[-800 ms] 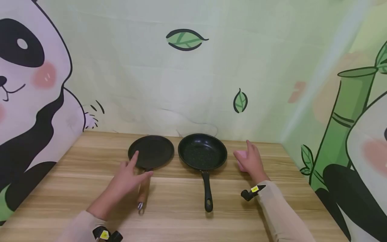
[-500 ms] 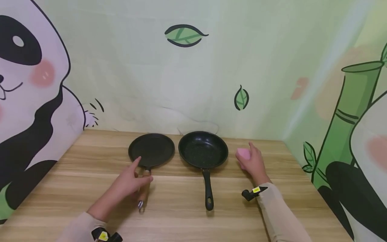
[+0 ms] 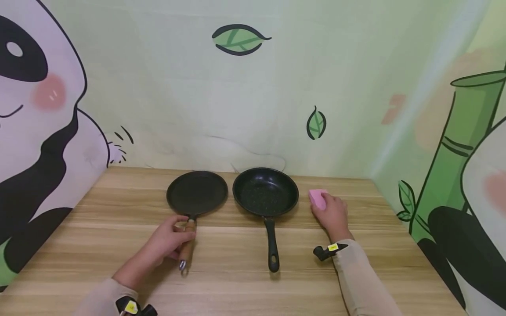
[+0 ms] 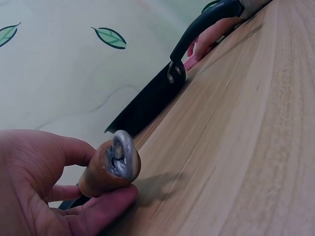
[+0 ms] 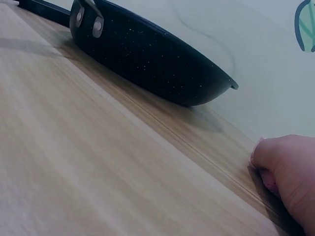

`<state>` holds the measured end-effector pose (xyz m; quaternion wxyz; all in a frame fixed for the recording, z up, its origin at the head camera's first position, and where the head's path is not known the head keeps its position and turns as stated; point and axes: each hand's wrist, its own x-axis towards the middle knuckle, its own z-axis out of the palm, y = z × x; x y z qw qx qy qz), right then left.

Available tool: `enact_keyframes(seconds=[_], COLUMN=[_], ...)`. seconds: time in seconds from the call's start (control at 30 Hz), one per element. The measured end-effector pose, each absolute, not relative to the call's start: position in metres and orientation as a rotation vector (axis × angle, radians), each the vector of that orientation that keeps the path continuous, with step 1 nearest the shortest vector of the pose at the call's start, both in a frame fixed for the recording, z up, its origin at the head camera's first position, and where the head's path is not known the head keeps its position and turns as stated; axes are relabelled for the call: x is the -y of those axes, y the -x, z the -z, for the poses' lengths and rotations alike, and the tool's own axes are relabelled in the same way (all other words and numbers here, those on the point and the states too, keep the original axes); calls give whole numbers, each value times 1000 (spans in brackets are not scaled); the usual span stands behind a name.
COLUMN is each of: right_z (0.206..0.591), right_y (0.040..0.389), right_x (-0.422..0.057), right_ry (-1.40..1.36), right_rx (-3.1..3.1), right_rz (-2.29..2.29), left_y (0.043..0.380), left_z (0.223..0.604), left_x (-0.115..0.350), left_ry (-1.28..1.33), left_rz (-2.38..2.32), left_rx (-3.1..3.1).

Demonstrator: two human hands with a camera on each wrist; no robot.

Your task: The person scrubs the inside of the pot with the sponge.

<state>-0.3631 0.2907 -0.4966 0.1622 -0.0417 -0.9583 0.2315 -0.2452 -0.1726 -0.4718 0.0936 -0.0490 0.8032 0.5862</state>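
In the head view my left hand (image 3: 170, 239) grips the wooden handle of a flat black crepe pan (image 3: 196, 193), thumb over the top and fingers on the other side. The left wrist view shows the handle's end with its metal hanging ring (image 4: 125, 155) between thumb and fingers. On the right, my right hand (image 3: 332, 217) holds a pink sponge (image 3: 317, 198) against the table, fingers curled over its near side. Only a sliver of the sponge (image 5: 269, 181) shows in the right wrist view; the hand hides the rest.
A deeper black frying pan (image 3: 265, 193) sits between the two hands, its black handle (image 3: 272, 245) pointing toward me. All of it rests on a wood-grain table (image 3: 229, 285). Behind stands a wall covering (image 3: 178, 87) printed with pandas, leaves and bamboo.
My left hand has come down and back from above the crepe pan's edge onto its wooden handle and closed round it. My right hand's raised finger has curled down over the sponge.
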Motion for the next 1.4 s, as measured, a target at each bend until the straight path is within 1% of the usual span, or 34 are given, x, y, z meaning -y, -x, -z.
enact_keyframes(seconds=[0.47,0.8,1.07,1.4], right_z=[488,469,441,415], right_y=[362,376,392,407], right_x=[-287,-278,-260,-218], right_ry=[141,44,-47,-18], right_rx=[2726,2669,2652,2731], right_rz=[-665,-690,-789,-791], left_y=[243,242,242,246], left_z=[470,469,472,473], left_x=[175,175,175,177], left_ry=[144,153,146,152], left_rz=[-1771,-1773,-1789,-1808], left_rx=[-2347,-2332,-2267,-2226])
